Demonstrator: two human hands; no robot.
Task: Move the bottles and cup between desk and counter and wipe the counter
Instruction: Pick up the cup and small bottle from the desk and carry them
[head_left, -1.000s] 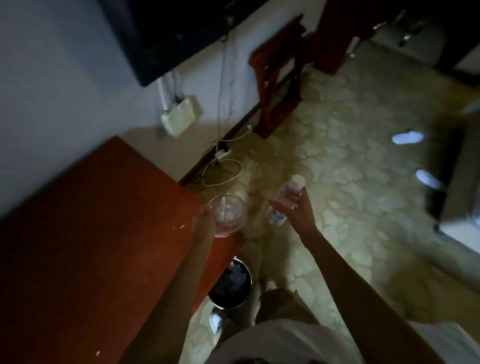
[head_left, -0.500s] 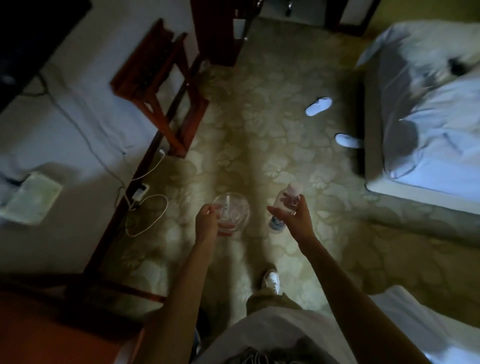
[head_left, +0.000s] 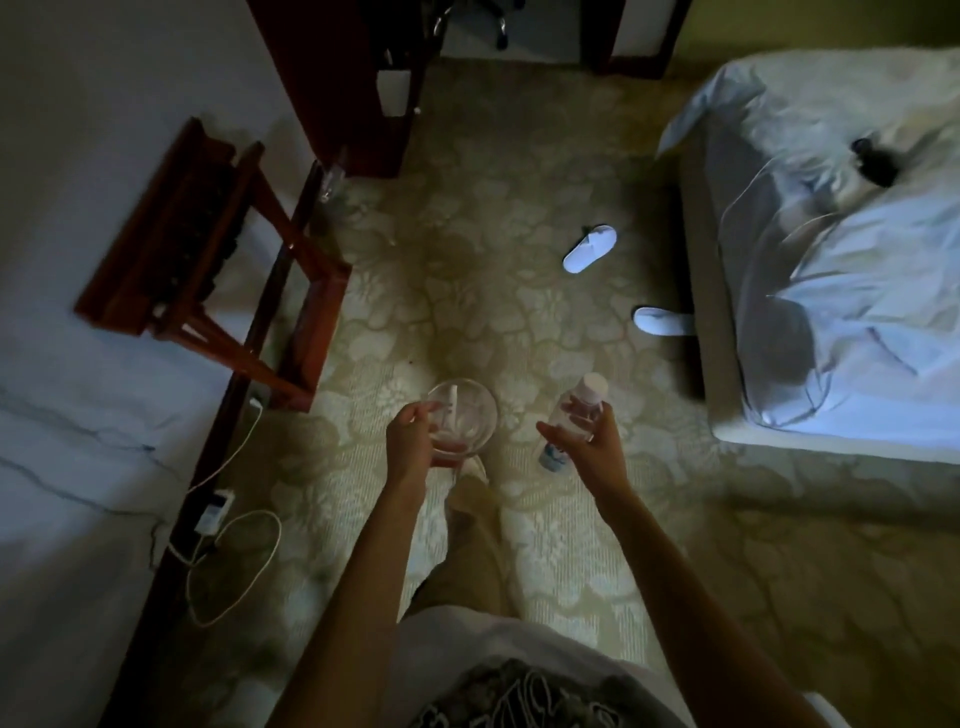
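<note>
A dim room with a pale, flower-patterned carpet (head_left: 467, 260) fills the head view; a bed (head_left: 831, 291) with rumpled white sheets stands at the right, two white slippers (head_left: 589, 255) lie on the floor near it, and a folding wooden rack (head_left: 208, 249) leans by the wall on the left, above a white cable (head_left: 234, 561) coiled on the floor. No tabletop is in sight. The left hand (head_left: 413, 449) is curled round the side of a clear glass cup (head_left: 462, 421), which it holds upright in mid-air, something thin standing inside it. The right hand (head_left: 589, 441) grips a small clear bottle (head_left: 574, 415) with a white cap, tilted, its fingers wrapped round the body. Both things are off any surface, carried above the carpet in front of the person's legs. By my judgement the task is mid-carry: one bottle and the cup are in transit, setting them down is yet to come, and the wiping cannot be judged from here.
</note>
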